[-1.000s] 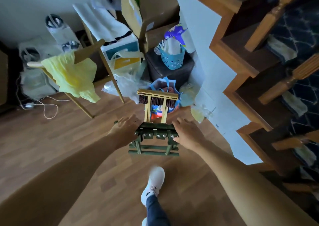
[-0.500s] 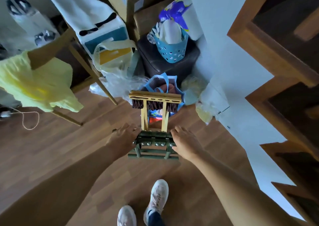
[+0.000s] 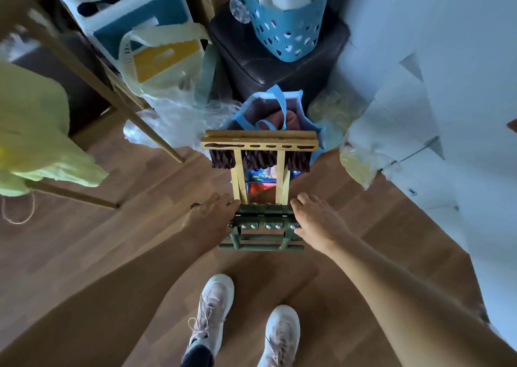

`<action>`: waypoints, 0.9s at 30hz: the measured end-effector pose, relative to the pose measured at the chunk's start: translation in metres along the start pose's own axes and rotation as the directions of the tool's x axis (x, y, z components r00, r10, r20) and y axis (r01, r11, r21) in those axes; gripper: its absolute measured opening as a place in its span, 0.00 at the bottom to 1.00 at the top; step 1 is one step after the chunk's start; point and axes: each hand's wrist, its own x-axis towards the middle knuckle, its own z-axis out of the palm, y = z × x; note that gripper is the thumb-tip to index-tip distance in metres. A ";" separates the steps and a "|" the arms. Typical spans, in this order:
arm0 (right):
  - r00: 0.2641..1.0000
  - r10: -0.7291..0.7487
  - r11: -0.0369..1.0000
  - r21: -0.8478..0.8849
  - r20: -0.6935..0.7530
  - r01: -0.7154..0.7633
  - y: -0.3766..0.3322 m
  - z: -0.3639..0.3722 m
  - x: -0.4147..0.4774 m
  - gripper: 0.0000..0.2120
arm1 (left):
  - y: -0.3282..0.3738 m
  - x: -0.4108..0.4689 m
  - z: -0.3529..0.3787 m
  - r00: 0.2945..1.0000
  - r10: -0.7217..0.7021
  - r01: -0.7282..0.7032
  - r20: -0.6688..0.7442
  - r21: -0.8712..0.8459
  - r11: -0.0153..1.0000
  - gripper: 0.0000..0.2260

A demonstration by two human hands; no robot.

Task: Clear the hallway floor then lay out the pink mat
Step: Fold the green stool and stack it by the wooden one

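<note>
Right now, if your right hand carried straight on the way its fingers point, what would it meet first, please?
The right hand, gripping the green stool, points forward and slightly left. It would probably meet the right upright of the yellow wooden frame first, with the blue bag behind; depth is unclear.

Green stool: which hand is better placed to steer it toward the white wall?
Right hand, probably. It holds the end of the green stool nearest the white wall, with bare floor between; the left hand is on the far side.
</note>
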 end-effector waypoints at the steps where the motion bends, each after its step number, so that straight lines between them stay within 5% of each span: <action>1: 1.000 0.009 1.000 0.003 0.005 -0.009 0.001 0.008 0.008 0.21 | -0.004 0.009 0.008 1.000 0.003 -0.003 0.003 0.012 1.000 0.21; 14: 0.995 0.086 0.996 -0.041 0.041 -0.085 0.004 0.055 0.085 0.21 | -0.050 0.080 0.064 1.000 0.015 -0.015 -0.001 -0.077 0.997 0.20; 27: 0.953 0.291 0.957 0.050 -0.087 -0.287 0.007 0.062 0.137 0.27 | -0.074 0.145 0.067 0.996 0.045 -0.057 -0.083 -0.146 0.988 0.26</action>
